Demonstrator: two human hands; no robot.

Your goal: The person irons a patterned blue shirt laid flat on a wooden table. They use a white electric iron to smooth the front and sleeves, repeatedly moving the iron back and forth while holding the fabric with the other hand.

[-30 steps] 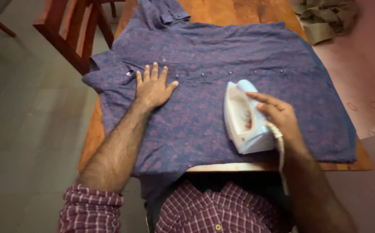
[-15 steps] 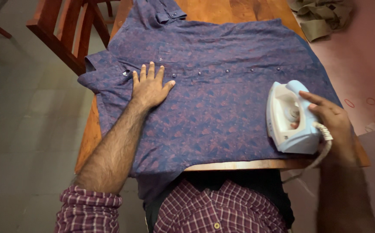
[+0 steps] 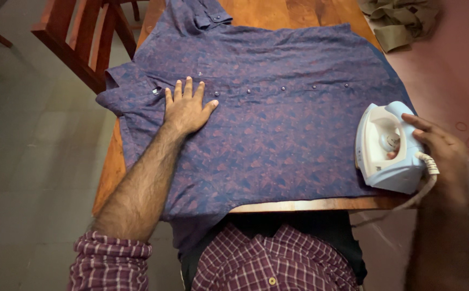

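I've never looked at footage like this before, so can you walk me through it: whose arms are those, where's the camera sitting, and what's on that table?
The camera is worn on a person's head and looks down, so both arms reaching into the picture are that person's own, and the checked shirt at the bottom edge is the one they are wearing. There is no machine here, only two bare hands.

A wooden table bears a blue-purple patterned shirt spread flat, its row of buttons showing. The left hand lies open, palm down on the cloth near the collar end. The right hand grips the handle of a white and pale blue clothes iron, which sits at the shirt's right edge near the table's corner; its cord trails off past the wrist. A wooden chair stands at upper left, and some olive cloth lies crumpled at upper right.
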